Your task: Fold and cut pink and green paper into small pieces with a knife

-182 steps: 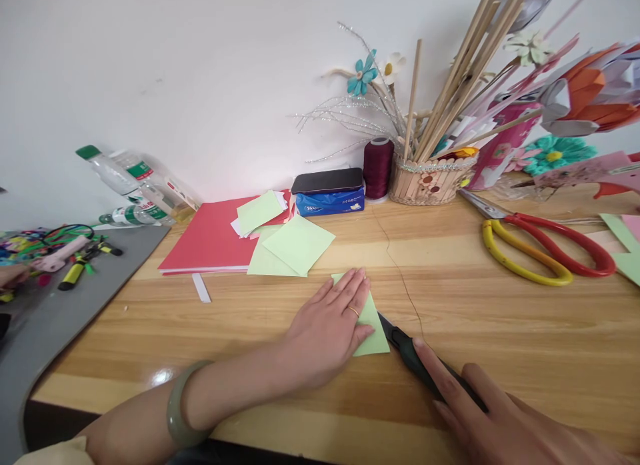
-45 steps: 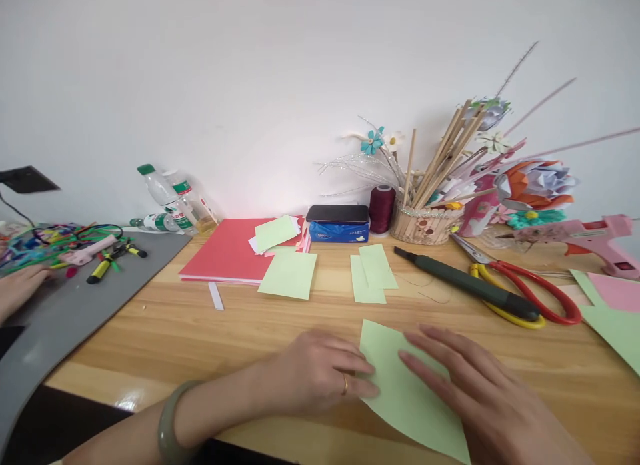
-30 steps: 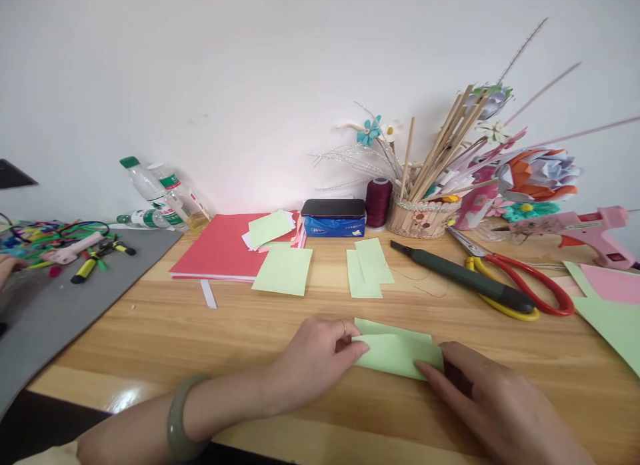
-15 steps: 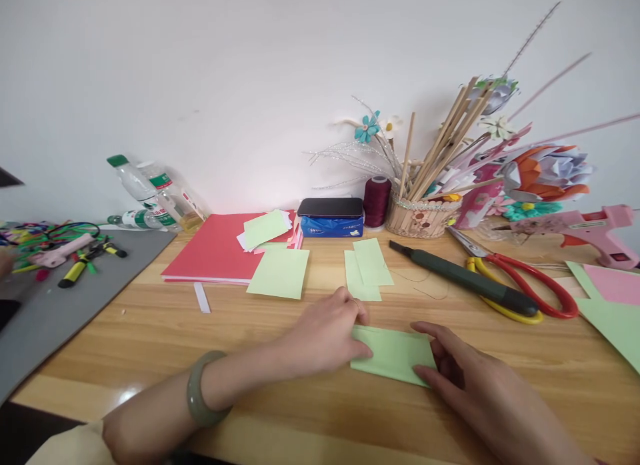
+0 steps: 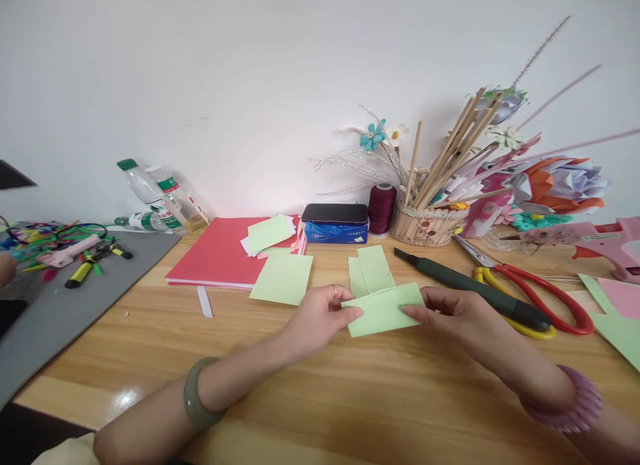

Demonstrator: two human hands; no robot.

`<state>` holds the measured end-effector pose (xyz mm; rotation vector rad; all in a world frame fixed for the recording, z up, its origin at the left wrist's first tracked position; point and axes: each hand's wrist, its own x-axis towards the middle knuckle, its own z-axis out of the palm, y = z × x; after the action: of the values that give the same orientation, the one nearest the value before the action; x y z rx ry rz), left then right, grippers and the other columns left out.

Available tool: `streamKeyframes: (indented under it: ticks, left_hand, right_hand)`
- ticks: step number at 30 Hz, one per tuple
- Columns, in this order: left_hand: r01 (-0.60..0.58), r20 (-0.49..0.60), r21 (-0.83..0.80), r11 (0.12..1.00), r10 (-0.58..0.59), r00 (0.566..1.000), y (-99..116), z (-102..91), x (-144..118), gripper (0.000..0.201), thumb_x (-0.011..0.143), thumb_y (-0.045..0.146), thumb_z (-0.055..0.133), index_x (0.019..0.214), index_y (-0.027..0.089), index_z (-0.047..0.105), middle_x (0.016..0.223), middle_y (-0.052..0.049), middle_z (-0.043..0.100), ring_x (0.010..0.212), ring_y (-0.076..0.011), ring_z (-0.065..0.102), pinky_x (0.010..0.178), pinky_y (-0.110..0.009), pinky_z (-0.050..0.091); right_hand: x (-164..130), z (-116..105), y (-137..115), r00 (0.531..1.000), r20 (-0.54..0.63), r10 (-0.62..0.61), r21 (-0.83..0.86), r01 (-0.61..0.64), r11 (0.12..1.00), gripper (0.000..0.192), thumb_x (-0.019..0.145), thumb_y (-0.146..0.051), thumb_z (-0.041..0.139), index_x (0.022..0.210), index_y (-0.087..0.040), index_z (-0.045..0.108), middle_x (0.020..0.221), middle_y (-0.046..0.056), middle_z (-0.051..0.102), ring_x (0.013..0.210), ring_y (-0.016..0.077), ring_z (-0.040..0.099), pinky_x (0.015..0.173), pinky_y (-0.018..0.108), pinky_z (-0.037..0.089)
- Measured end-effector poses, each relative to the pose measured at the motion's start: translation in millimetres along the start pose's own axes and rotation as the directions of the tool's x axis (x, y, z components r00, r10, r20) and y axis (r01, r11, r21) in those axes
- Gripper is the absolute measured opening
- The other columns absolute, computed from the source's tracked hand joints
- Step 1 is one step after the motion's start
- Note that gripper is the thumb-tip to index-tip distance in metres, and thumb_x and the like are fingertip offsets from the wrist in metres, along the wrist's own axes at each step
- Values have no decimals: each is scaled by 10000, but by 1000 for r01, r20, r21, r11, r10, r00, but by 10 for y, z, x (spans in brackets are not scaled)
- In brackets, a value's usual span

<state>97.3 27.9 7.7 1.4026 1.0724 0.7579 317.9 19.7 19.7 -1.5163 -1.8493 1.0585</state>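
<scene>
A folded piece of light green paper point(image 5: 384, 311) is held up between my two hands, tilted a little above the table. My left hand point(image 5: 320, 318) pinches its left end, thumb in front and fingers behind. At the right end, my right hand point(image 5: 453, 311) grips it the same way. Just behind it lie two green paper strips point(image 5: 377, 268), one overlapping the other and partly hidden. To the left, a square green sheet point(image 5: 283, 278) rests on the table near a red stack of paper point(image 5: 210, 251).
A dark-handled cutter point(image 5: 470, 288) lies over red and yellow scissors point(image 5: 545, 295) at right. Behind stand a phone on a blue tissue pack point(image 5: 335, 233), a maroon thread spool point(image 5: 381, 208) and a stick-filled basket point(image 5: 427, 225). A pink glue gun point(image 5: 610, 245) sits far right; bottles point(image 5: 165, 198) lean left.
The folded green paper has come up off the table and tilted toward me, lifted by both hands. My right hand has moved up and slightly away from me. The view has shifted slightly.
</scene>
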Motion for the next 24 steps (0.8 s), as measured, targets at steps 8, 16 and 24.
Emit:
streamKeyframes:
  ticks: [8, 16, 24]
  left_hand:
    - [45, -86, -237, 970, -67, 994, 16, -2, 7, 362, 504, 379, 815, 699, 142, 623, 683, -8, 655, 627, -136, 588, 629, -255, 454]
    - [58, -167, -232, 971, -98, 981, 45, 15, -15, 342, 499, 395, 803, 623, 148, 603, 522, 49, 548, 512, -92, 484, 535, -223, 381]
    - [64, -203, -226, 972, -111, 973, 52, 2, -30, 352, 509, 434, 788, 586, 141, 608, 563, 28, 562, 547, -98, 472, 567, -234, 374]
  right_hand:
    - [63, 26, 33, 999, 25, 38, 239, -43, 970, 419, 693, -593, 604, 827, -205, 693, 852, 34, 688, 831, 232, 609, 745, 350, 481]
    - [41, 14, 56, 994, -14, 109, 319, -99, 943, 365, 651, -548, 670, 790, -212, 700, 818, 24, 691, 755, 197, 594, 687, 304, 460]
    - [0, 58, -46, 978, -76, 194, 402, -148, 903, 352, 596, -546, 704, 728, -220, 705, 785, 17, 691, 723, 191, 582, 635, 285, 450]
